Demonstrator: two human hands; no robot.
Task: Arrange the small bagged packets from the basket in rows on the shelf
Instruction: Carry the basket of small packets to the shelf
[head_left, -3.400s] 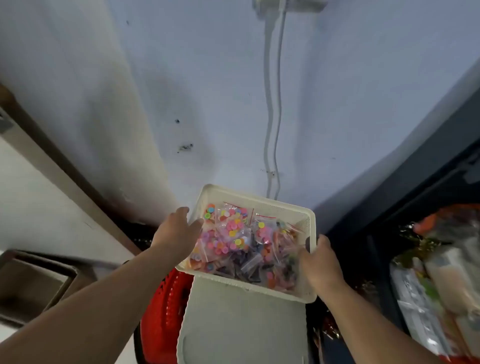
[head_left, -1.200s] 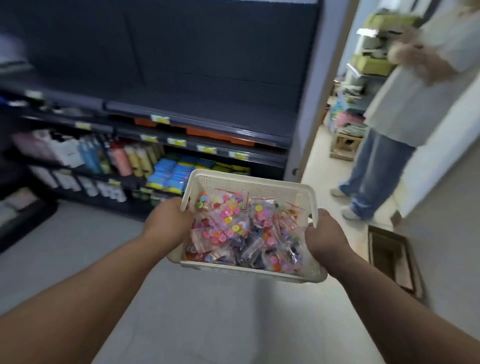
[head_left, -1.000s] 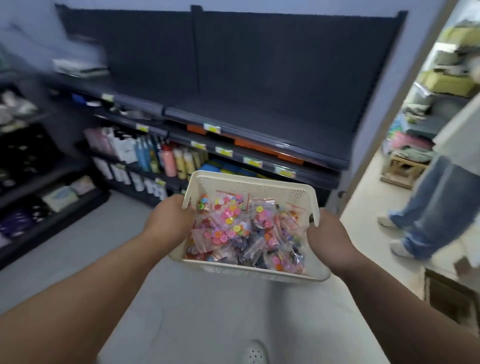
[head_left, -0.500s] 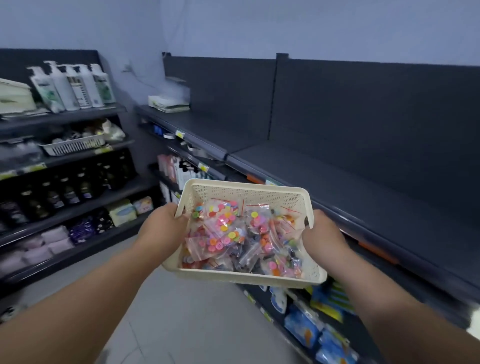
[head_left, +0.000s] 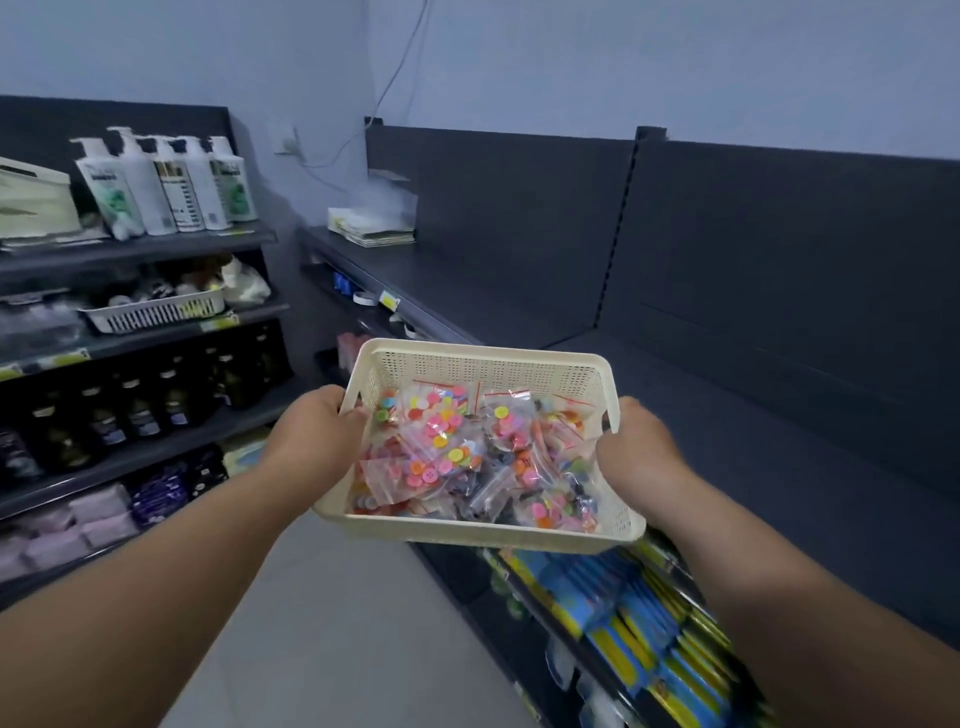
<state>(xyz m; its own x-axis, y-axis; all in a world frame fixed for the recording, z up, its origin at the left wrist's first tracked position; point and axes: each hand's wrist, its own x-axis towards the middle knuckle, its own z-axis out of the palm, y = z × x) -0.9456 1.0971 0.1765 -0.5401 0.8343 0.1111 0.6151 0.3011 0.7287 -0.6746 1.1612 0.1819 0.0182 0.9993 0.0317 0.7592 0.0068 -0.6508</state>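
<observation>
I carry a cream perforated basket (head_left: 488, 364) in front of me with both hands. My left hand (head_left: 311, 431) grips its left rim and my right hand (head_left: 636, 447) grips its right rim. Inside lies a loose heap of small clear bagged packets (head_left: 457, 452) filled with coloured buttons. The basket hangs in the air beside the front edge of a bare dark shelf (head_left: 753, 415), which runs along the right under a dark back panel.
A stack of flat packs (head_left: 374, 228) lies at the far end of the dark shelf. Blue and yellow packs (head_left: 639, 618) fill the lower shelf on the right. Left shelving holds white pump bottles (head_left: 166, 182), a white slotted basket (head_left: 156, 312) and dark bottles (head_left: 140, 405). Grey floor runs between.
I have turned away from the wall and the standing person toward the dark shelving. The basket has stayed in both hands and now sits nearer the bare shelf.
</observation>
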